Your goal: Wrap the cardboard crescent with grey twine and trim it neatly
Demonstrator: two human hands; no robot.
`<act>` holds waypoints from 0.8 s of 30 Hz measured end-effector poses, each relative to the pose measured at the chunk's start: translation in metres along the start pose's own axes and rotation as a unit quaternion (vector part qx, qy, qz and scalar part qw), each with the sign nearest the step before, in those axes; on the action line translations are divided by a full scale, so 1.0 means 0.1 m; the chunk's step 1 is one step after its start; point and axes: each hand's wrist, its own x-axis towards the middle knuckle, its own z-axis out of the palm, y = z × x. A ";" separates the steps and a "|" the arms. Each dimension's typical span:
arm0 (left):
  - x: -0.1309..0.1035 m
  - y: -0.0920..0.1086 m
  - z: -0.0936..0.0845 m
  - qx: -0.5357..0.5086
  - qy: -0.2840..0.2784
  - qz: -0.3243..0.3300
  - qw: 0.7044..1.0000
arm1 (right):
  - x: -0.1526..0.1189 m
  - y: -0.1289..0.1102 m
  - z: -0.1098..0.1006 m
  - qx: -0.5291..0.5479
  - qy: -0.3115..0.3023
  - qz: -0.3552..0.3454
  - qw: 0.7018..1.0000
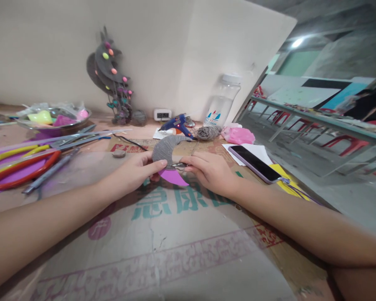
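Between my hands is a grey yarn-wrapped crescent (164,149), with a purple piece (174,177) under its lower edge. My left hand (141,169) grips the crescent's left side, thumb on top. At the crescent's lower right, the fingers of my right hand (207,169) are pinched together at a small dark part; what exactly they hold is too small to name. Behind the crescent lies a ball of grey yarn (208,132), and a blue glue gun (177,124) is just to its left.
A metal bowl (54,121), red-handled scissors (25,169) and a pen (52,171) lie left. A bottle (222,102), pink bag (240,135) and phone (255,163) are right. A small clock (163,114) and decorated grey crescent (108,67) are behind.
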 end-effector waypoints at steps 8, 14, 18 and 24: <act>-0.02 0.07 0.02 0.017 0.019 -0.011 1.000 | -0.01 -0.02 -0.04 0.055 0.019 -0.001 0.998; -0.02 0.03 0.01 0.018 0.015 0.004 1.000 | -0.01 -0.02 -0.02 0.073 0.030 0.029 0.996; -0.02 0.01 0.01 0.027 0.002 0.031 0.999 | -0.04 -0.06 -0.01 0.096 0.044 0.035 0.994; -0.02 0.03 0.01 0.027 0.003 0.037 0.999 | -0.05 -0.08 0.00 0.070 0.017 -0.066 0.995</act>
